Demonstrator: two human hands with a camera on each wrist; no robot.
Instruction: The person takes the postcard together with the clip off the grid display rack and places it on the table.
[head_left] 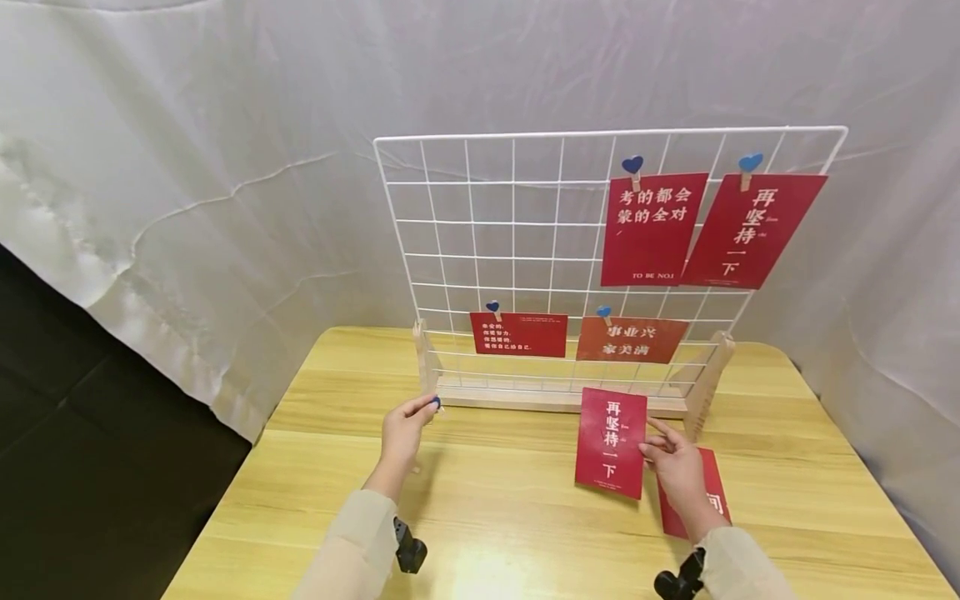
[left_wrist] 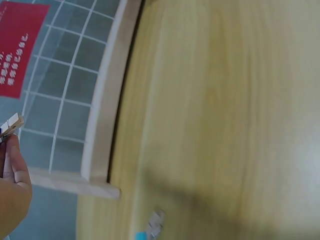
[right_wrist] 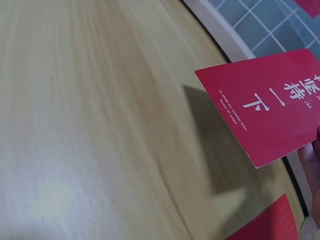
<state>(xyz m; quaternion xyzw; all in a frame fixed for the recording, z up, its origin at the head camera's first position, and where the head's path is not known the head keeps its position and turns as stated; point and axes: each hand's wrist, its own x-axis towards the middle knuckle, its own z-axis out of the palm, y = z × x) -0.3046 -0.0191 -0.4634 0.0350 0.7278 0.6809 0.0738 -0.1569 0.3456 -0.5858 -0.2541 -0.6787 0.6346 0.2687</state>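
In the head view, the left hand (head_left: pixel 401 437) was near the left end of the wooden base (head_left: pixel 517 402), fingertips pinched together on a clip (head_left: pixel 436 402) with a dark blue top. The right hand (head_left: pixel 678 479) gripped the right edge of a red card (head_left: pixel 611 442), lettered side up, in front of the wire grid (head_left: pixel 513 223) but not fastened to it. A second red card (head_left: pixel 679 522) lay on the table (head_left: pixel 510 492), partly under the right hand and forearm. Four cards already hung on the grid by heart-topped clips, two high at the right and two low. The step in hand seemed to be bringing card and clip together; the next move probably called for laying the card flat against the wires and closing the clip over both.

In the left wrist view, the clip's wooden end jutted past the fingertips (whether its jaws were squeezed apart, I could not tell). A loose clip (left_wrist: pixel 156 222) lay on the table.

In the right wrist view, the held card was tilted above the table, its shadow beneath; the gripping fingers showed only at the frame's edge.
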